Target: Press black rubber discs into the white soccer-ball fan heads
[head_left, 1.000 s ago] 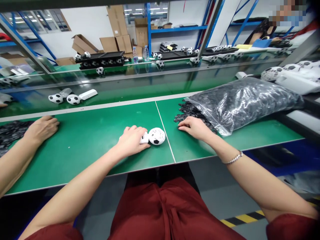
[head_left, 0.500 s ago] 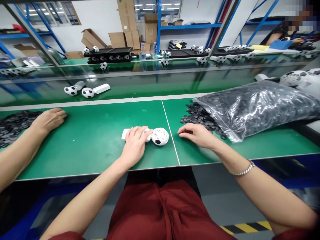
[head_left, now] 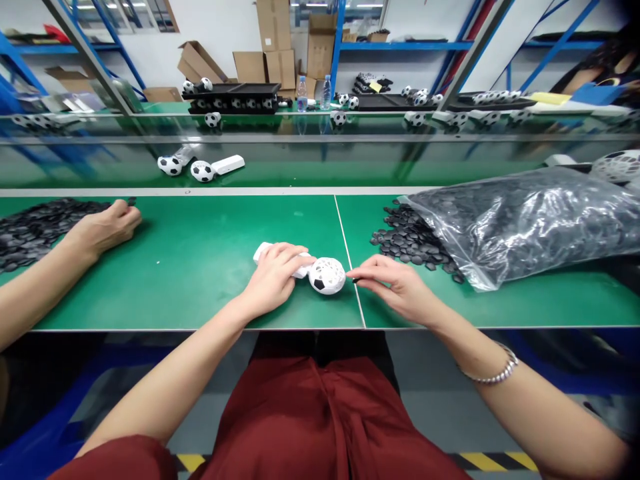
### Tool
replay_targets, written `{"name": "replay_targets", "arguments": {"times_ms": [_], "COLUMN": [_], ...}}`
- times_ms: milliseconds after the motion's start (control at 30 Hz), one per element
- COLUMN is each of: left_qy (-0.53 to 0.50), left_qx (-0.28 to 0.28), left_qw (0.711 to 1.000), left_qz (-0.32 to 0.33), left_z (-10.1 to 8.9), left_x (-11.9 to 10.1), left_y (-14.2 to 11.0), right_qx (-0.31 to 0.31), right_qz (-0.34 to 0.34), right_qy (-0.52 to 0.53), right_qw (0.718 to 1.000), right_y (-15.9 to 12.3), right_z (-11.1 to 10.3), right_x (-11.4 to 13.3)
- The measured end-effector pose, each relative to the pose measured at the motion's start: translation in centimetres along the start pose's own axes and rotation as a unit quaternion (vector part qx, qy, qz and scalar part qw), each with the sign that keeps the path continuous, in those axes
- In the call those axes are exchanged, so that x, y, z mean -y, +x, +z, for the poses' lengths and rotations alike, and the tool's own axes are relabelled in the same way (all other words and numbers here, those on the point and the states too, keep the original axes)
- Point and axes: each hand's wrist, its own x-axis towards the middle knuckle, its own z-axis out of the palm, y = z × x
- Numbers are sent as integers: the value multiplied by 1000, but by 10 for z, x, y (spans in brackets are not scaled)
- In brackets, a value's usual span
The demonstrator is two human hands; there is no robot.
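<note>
A: What changed?
B: Right hand [head_left: 400, 287] has come in from beside the near pile [head_left: 413, 233] to the ball [head_left: 327, 283]. Gap's closed up; can't tell if the fingertips touch it.

A: So?
B: My read: piece and ball are now together at the fingertips, pile's out of play for this bit.

A: Right hand state?
B: Thumb and forefinger nearly closed, pinching a small black chip [head_left: 355, 281]. Other fingers loosely curled.

A: Left?
B: Left hand [head_left: 273, 273] is palm-down, fingers curled over the white stem [head_left: 261, 252], pressing it on the bench [head_left: 225, 300]. Ball sits just right of that hand, between both hands.

A: Materials?
B: Ball's rounded, white, looks like hard plastic, with a lattice of openings on top and a dark patch low on the near side. Stem's white, smooth, blocky. Chips are flat, dark, small. Bench is smooth, green, slightly shiny.

A: Around?
B: Pile's beyond the right hand, spilling by a clear, crinkled, glossy bag [head_left: 530, 220] of chips. Far left of the left hand, a co-worker's hand [head_left: 113, 223] is at another pile [head_left: 45, 230].
</note>
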Motion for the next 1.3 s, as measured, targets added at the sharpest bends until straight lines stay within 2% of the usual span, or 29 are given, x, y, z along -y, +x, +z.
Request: {"name": "replay_targets", "arguments": {"times_ms": [200,367,633,800,867,1000,1133,1200,1300], "left_qy": [5,4,22,28,26,8,-13,-24,-31], "left_qx": [14,11,19,12,8,10,-5,-13,-24], "left_qw": [1000,999,999,999,999,1000,1000,999,999], "left_qz": [18,31,20,22,22,16,-11,-19,-19], "left_z": [-3,-4,-4,-2,-2,-4,-1,1,5], "left_x": [2,2,0,0,0,-6,-23,-30,-34], "left_y": [1,1,2,2,1,-1,4,10,19], "right_qx": [43,53,-16,43,47,32,16,-7,-79], "right_qz": [-77,-115,-49,-24,-19,-6,7,-2,-28], "right_qy": [-6,-28,34,39,40,96,137,121,64], "right_qw": [996,992,998,998,998,995,990,993,994], "right_y": [8,18,14,12,12,11,12,12,10], "right_z": [5,10,25,27,27,31,36,37,38], "right_x": [8,3,-14,-15,-15,-19,-22,-22,-20]}}
